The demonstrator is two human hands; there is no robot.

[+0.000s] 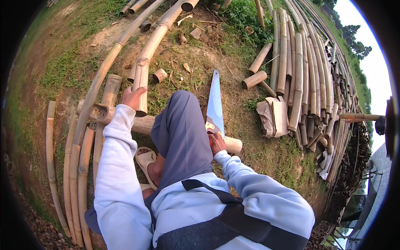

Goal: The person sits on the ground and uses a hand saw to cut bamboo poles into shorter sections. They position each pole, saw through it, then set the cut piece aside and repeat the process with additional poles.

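My left hand point(132, 98) grips a thick bamboo pole point(143, 66) close to its cut near end. That pole runs away from me toward the upper edge. In my right hand point(217, 143) is a handsaw point(215, 100), held by its handle, with the blade pointing forward and away from the pole. A shorter, stout bamboo log point(143, 124) lies crosswise beneath the pole's end and passes under my bent leg. Its right end point(233, 145) shows just beyond my right hand. My fingers partly hide the saw's handle.
Long bamboo poles point(78, 146) lie at my left. A large stack of cut bamboo point(306, 71) fills the right side, with a brown crumpled sack point(273, 117) beside it. Short offcuts point(159, 75) are scattered on the grass. My sandalled foot point(146, 164) rests behind the log.
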